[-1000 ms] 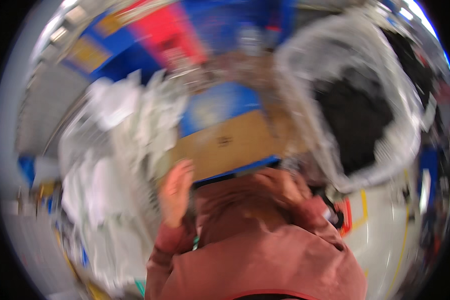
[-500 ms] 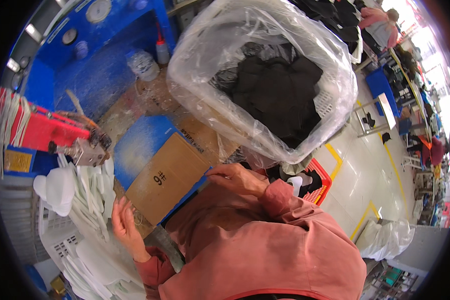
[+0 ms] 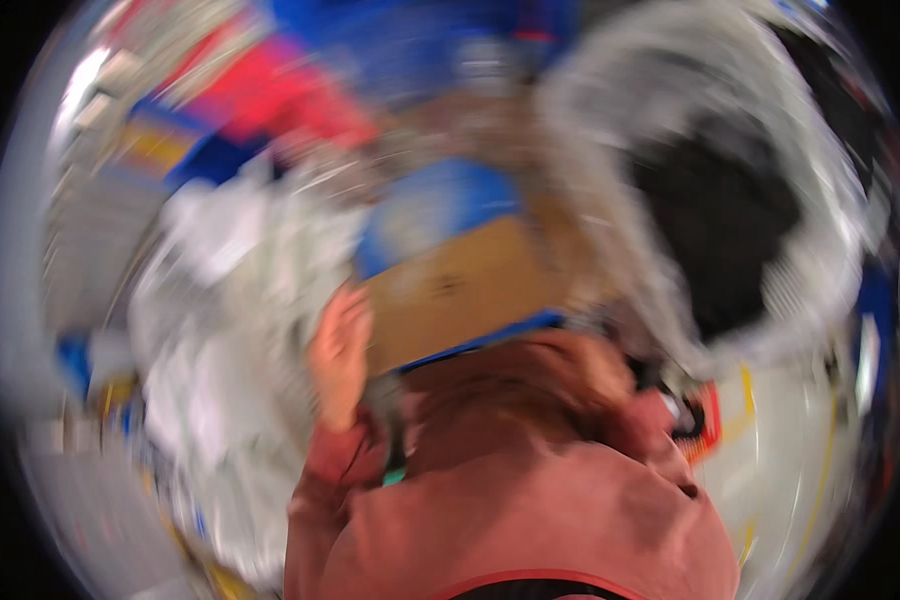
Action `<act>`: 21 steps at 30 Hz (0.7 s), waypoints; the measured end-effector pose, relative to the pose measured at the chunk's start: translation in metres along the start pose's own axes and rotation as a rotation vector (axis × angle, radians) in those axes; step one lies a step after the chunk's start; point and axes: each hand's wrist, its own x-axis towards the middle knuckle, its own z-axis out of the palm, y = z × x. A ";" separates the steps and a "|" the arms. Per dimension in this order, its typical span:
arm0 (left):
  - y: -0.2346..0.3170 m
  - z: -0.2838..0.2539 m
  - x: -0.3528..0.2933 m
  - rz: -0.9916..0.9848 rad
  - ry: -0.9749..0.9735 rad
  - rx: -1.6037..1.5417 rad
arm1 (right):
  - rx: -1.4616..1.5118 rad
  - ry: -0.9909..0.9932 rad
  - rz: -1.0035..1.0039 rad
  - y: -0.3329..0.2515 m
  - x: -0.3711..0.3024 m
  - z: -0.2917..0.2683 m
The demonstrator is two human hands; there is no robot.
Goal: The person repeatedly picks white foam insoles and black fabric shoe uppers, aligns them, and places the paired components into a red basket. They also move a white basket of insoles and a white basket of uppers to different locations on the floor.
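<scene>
The view is smeared by motion. A brown cardboard piece (image 3: 500,285) with a dark mark lies in front of me, over a blue board or sheet (image 3: 475,190) with a pale dusty patch. My left hand (image 3: 340,350) is beside the cardboard's left edge, fingers stretched upward and nothing seen in them; whether it touches the edge is unclear. My right hand (image 3: 600,365) rests low at the right, near the cardboard's near right corner and against my reddish clothing. Its fingers are too blurred to read.
White flat pieces (image 3: 210,330) are heaped at the left. At the right stands a large basket lined with clear plastic (image 3: 610,200), holding black fabric pieces (image 3: 715,220). A red basket (image 3: 708,425) is below it. Blue equipment (image 3: 390,50) stands at the back.
My head has turned left, so the scene has shifted right and blurred. My left hand stays by the cardboard's left edge; the right has drawn slightly back from its corner.
</scene>
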 end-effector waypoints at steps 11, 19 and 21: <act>-0.018 -0.185 0.119 -0.084 0.714 0.514 | -0.053 0.016 -0.042 0.011 0.048 0.029; -0.050 -0.213 0.205 -0.339 0.587 0.238 | -0.166 0.062 -0.042 0.028 0.059 0.042; -0.052 -0.210 0.211 -0.326 0.524 0.215 | -0.173 0.063 -0.076 0.032 0.059 0.042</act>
